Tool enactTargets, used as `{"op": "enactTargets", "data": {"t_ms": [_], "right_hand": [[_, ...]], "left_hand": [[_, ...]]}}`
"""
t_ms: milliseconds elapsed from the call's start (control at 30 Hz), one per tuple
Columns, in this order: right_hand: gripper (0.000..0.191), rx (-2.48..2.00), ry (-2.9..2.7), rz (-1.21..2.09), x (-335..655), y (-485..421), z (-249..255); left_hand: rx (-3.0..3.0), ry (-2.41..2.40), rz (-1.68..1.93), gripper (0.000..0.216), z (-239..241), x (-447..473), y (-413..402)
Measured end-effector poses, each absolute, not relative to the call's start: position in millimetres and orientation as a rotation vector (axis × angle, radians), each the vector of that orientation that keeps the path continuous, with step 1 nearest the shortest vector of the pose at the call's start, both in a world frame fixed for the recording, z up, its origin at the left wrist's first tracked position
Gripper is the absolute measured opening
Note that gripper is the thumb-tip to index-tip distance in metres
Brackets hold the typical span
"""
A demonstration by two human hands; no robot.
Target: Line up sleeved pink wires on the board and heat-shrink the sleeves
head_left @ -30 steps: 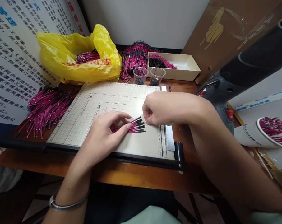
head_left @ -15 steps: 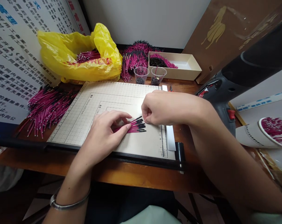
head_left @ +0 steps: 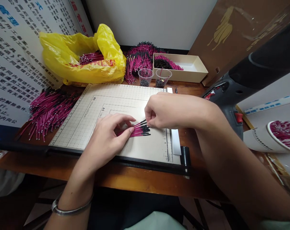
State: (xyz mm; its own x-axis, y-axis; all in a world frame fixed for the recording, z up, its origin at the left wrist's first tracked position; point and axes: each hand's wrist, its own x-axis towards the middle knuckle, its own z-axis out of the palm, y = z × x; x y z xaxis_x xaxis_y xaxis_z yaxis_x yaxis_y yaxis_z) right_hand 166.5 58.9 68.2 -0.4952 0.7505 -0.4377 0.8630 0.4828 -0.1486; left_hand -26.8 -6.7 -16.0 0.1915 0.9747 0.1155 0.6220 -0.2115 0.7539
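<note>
A small bundle of pink sticks with black tips [head_left: 139, 130] lies on the cream gridded board of a paper cutter [head_left: 92, 115]. My left hand [head_left: 108, 135] presses down on the pink ends of the bundle with curled fingers. My right hand [head_left: 167, 110] is closed in a pinch at the black tips, just left of the cutter's metal edge [head_left: 175, 142].
A loose heap of pink sticks [head_left: 47, 111] lies left of the board. Behind stand a yellow bag [head_left: 82, 60] with more sticks, two clear cups [head_left: 153, 77], a cream box [head_left: 183, 67] and another stick pile. A dark power tool [head_left: 243, 76] and a paper cup of sticks [head_left: 274, 135] are at right.
Both hands stay on the bundle. My right hand's fingers have shifted slightly left onto the black tips, which now lie more evenly together.
</note>
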Motion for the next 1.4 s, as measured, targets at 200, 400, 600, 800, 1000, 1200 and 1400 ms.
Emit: {"op": "enactTargets", "data": {"t_ms": [200,400,600,800,1000,1200,1400], "right_hand": [[0.016,1.354,2.403,-0.505,166.5,58.0,69.6],[0.021,1.364,2.306,-0.479,165.9,57.4,70.0],[0.018,1.364,2.305,-0.472,164.8,55.6,68.4],[0.019,1.347,2.344,-0.47,165.7,56.0,66.6],[0.015,1.364,2.311,-0.473,166.8,55.6,70.4],[0.011,1.348,2.323,-0.467,166.2,57.0,70.8],[0.01,1.35,2.312,-0.476,166.5,56.5,70.7]], "left_hand": [[1.914,1.48,0.819,0.02,-15.3,-26.5,-6.4],[1.935,1.446,0.842,0.019,-13.7,-26.4,-7.3],[1.944,1.427,0.805,0.022,-12.4,-27.1,-7.3],[1.939,1.444,0.801,0.024,-12.8,-27.7,-6.4],[1.942,1.432,0.799,0.022,-14.7,-28.2,-6.3],[1.942,1.428,0.813,0.02,-15.6,-27.6,-5.7],[1.964,1.398,0.801,0.019,-14.3,-28.6,-8.6]]}}
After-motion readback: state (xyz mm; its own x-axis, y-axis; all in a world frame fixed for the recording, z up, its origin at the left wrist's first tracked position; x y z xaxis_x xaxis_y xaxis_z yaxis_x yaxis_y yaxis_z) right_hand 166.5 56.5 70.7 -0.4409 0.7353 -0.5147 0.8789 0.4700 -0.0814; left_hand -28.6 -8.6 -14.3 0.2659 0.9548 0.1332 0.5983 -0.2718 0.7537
